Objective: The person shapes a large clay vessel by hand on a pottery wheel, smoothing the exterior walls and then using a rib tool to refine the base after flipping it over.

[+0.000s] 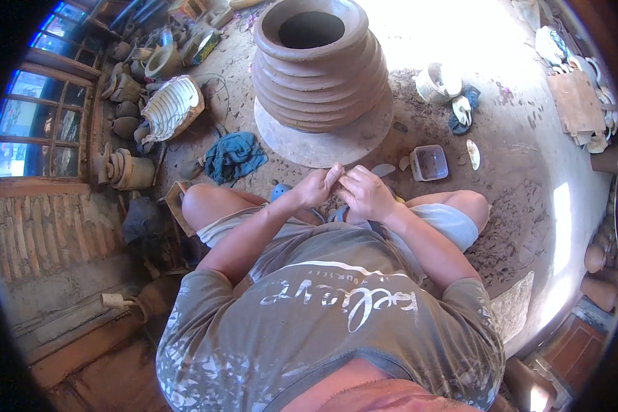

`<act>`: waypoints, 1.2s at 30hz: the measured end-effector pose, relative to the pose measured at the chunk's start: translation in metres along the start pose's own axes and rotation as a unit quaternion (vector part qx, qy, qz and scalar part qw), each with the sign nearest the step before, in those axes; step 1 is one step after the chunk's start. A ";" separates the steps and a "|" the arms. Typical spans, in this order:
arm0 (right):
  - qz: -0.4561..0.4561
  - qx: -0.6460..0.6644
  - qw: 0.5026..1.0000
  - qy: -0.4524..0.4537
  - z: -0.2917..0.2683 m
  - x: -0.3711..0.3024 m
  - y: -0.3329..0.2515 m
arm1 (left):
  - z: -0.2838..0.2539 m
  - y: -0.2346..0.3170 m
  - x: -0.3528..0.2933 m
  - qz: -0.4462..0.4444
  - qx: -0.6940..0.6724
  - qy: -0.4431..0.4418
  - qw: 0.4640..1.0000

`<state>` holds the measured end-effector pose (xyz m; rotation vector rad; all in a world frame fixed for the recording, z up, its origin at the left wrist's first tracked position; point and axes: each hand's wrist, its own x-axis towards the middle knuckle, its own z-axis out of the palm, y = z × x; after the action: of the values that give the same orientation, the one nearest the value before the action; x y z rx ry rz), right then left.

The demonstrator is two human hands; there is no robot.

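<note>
My left hand [314, 187] and my right hand [366, 193] meet in front of my lap, fingers curled and closed against each other. Whatever lies between the fingertips, if anything, is too small or hidden to make out. Just beyond them stands a large ridged clay pot [319, 86], brown and damp-looking, with a wide round mouth. It rests on a pale round board [292, 141]. A small flat pale piece [383, 169] lies right of the board's near edge, close to my right hand. Both hands are apart from the pot.
A teal cloth [235, 158] lies left of the board. To the right are a square plastic tub [430, 163], a white bucket [438, 84] and a pale oval piece [473, 154]. Clay scraps [522, 220] litter the floor. A ribbed white form [173, 108] and several pots [132, 172] line the left wall.
</note>
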<state>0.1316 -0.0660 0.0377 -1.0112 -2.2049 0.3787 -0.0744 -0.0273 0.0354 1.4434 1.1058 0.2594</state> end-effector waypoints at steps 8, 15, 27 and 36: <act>0.137 0.083 0.982 0.097 0.007 -0.005 -0.008 | 0.004 0.009 -0.003 -0.062 -0.252 -0.032 0.965; 0.192 0.157 0.968 0.046 -0.001 -0.005 -0.004 | 0.000 -0.007 0.002 0.013 -0.162 -0.055 0.985; 0.333 0.403 0.834 0.176 -0.028 0.010 0.012 | 0.006 -0.033 0.036 -0.020 0.378 0.215 0.900; 0.184 0.154 0.949 0.203 -0.051 0.043 0.000 | -0.038 -0.042 0.031 -0.021 0.492 0.173 0.853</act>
<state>0.1459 -0.0349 0.0943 -1.2000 -1.5330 0.6019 -0.1049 0.0118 -0.0052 2.3288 1.6898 -0.1298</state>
